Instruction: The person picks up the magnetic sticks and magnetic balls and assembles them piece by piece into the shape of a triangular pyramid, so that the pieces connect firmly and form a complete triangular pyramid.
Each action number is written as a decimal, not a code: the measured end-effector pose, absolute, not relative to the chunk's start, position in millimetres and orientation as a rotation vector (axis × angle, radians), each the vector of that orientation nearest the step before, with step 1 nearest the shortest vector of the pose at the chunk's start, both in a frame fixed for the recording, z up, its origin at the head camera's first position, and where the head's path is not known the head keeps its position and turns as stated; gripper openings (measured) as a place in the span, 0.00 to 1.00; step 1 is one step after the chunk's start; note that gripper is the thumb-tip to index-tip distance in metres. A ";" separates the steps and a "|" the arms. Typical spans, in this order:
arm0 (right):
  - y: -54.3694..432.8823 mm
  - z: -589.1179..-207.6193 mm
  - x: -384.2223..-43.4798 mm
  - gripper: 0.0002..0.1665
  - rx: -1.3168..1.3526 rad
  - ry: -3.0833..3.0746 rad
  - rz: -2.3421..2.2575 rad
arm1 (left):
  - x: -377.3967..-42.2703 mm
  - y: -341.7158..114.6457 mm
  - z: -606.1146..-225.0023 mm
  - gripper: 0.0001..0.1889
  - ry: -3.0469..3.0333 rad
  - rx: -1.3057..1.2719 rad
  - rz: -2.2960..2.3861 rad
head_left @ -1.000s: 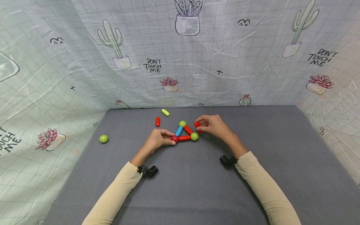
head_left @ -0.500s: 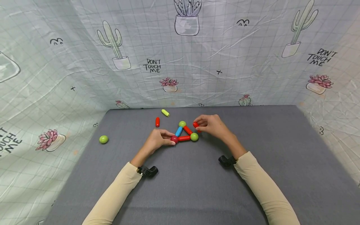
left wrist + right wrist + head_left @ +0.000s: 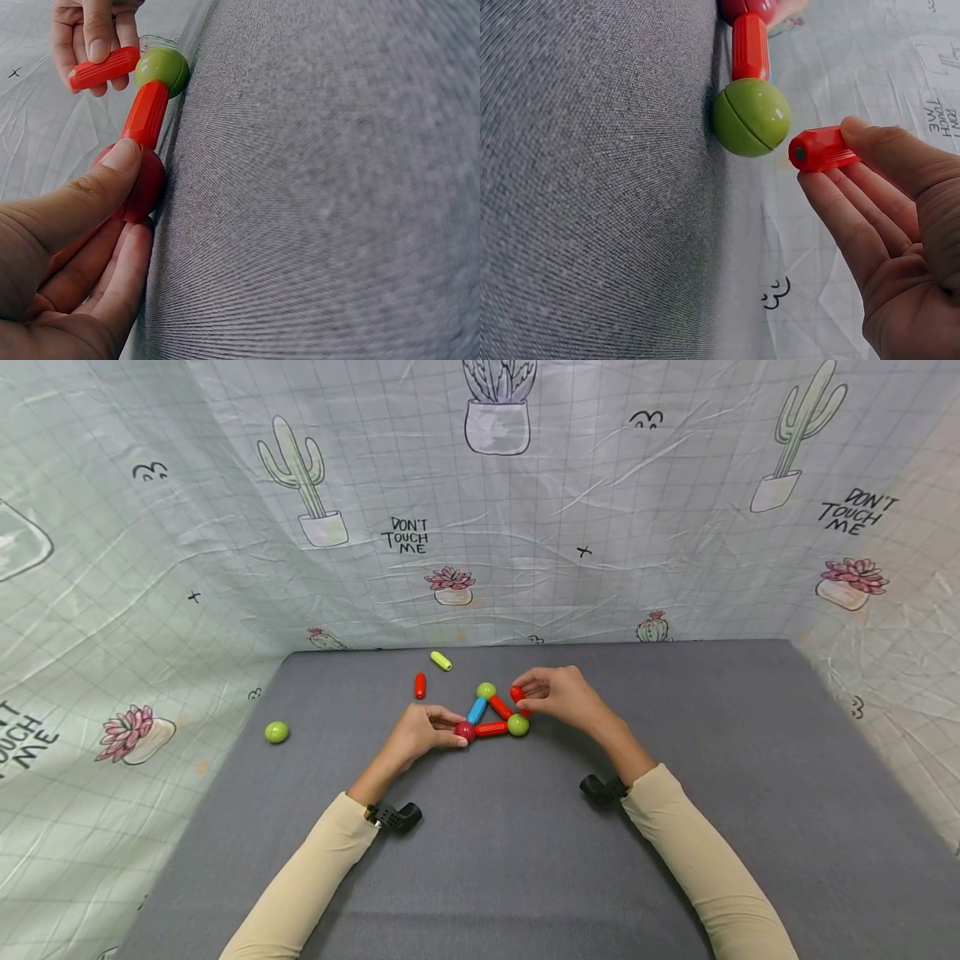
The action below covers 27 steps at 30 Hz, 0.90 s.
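At eight o'clock on a glossy, plastic-looking triangle of balls and rods (image 3: pixel 501 707), the left hand (image 3: pixel 417 732) pinches a smooth dark-red ball (image 3: pixel 466 732) between thumb and fingertips. At two o'clock, the right hand (image 3: pixel 567 695) similarly pinches a ridged red rod (image 3: pixel 822 148), just beside a seamed green ball (image 3: pixel 751 118) at four o'clock. Grey, fine-grained cloth texture covers the table (image 3: pixel 480 868). The right thumb hides the rod's far end; the right wrist view cuts off the dark-red ball.
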State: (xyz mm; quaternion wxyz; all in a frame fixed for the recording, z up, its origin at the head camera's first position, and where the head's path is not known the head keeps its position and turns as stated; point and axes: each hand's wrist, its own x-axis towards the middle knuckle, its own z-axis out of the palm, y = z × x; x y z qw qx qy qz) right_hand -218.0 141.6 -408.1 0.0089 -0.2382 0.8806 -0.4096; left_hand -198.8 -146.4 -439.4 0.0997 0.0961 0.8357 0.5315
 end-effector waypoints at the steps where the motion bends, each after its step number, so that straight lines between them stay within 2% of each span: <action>1: 141.3 -407.8 -217.8 0.18 -0.746 2.751 -1.278 | -198.9 -146.3 -439.4 0.19 2.473 0.281 1.568; 27: 136.6 -408.2 -215.8 0.18 -0.805 2.748 -1.298 | -199.2 -146.7 -440.5 0.20 2.469 0.277 1.570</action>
